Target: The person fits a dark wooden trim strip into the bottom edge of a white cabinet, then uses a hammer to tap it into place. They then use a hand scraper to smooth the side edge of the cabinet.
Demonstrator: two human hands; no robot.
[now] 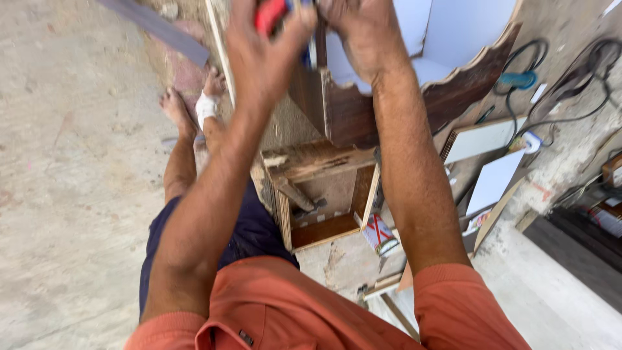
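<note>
Both my arms reach forward to the top of the frame. My left hand [262, 45] is closed around a red-handled tool [271, 13] whose working end is cut off by the frame's upper edge. My right hand [359, 35] is beside it, fingers curled, pressed at the top of an upright dark wooden panel [353, 116] with a wavy cut edge. What the right hand holds is hidden. Below the hands stands a small open wooden box frame [321, 194] with a bolt inside.
My bare legs and feet [194, 110], one with a white bandage, stretch over the concrete floor [71, 162]. A small tin can [379, 234] lies by the box. White boards [483, 139], black cables [564, 84] and a grey strip [155, 26] lie around.
</note>
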